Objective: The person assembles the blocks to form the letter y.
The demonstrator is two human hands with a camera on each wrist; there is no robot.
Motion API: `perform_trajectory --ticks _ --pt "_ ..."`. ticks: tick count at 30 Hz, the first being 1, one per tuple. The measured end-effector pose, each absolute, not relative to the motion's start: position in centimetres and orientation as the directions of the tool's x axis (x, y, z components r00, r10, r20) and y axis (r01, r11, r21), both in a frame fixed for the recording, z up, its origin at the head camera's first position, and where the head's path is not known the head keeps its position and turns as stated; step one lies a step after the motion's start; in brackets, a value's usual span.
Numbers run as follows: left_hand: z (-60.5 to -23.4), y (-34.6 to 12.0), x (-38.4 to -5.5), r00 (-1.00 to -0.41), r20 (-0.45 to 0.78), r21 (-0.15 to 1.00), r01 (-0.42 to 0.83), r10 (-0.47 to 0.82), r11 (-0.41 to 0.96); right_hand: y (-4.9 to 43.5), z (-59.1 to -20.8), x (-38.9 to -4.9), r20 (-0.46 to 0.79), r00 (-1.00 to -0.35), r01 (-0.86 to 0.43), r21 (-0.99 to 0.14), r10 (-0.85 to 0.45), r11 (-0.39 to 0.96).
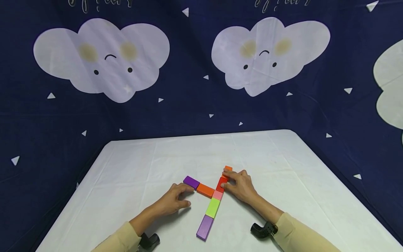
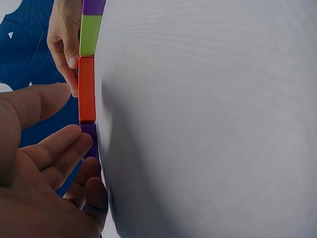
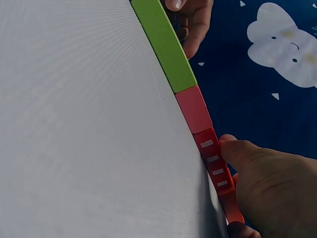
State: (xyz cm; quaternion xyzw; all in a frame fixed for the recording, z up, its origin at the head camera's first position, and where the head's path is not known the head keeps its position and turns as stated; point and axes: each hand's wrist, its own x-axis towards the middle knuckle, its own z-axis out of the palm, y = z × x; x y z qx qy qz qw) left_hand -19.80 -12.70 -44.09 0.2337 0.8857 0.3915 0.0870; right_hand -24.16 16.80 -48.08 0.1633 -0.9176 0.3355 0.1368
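Note:
Colored rectangular blocks lie end to end on the white table. One line holds a light purple block [image 1: 205,227], a lime green block [image 1: 212,208], a small pink block [image 1: 217,195], a red block [image 1: 220,184] and an orange block [image 1: 228,168] at its far end. A second orange block [image 1: 205,190] and a dark purple block [image 1: 191,182] branch off to the left. My right hand [image 1: 241,185] holds the far end, thumb on the red block's side, fingers over the orange block. My left hand [image 1: 172,200] has loosely bent fingertips at the dark purple block, thumb apart.
A white cloth covers the table [image 1: 267,154], whose far edge meets a dark blue curtain [image 1: 189,115] printed with clouds and triangles. Black wrist devices sit at the left cuff [image 1: 149,241] and the right cuff [image 1: 263,230].

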Motion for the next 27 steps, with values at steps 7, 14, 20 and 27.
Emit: perform_trajectory --ticks 7,14,20,27 --pt "-43.7 -12.8 -19.7 -0.881 0.023 0.743 0.331 0.472 0.581 16.9 -47.9 -24.2 0.356 -0.910 -0.392 -0.573 -0.212 0.720" --pt "-43.1 -12.8 -19.8 -0.909 0.032 0.755 0.295 0.415 0.586 17.0 -47.9 -24.3 0.343 -0.916 -0.379 -0.568 -0.209 0.730" --pt "-42.8 -12.8 -19.9 -0.921 0.092 0.770 0.307 0.379 0.560 17.0 -47.6 -24.3 0.321 -0.923 -0.370 -0.584 -0.212 0.723" --pt "-42.7 -13.0 -20.0 -0.936 0.127 0.785 0.297 0.329 0.543 17.3 -47.2 -24.6 0.269 -0.940 -0.337 -0.633 -0.211 0.696"
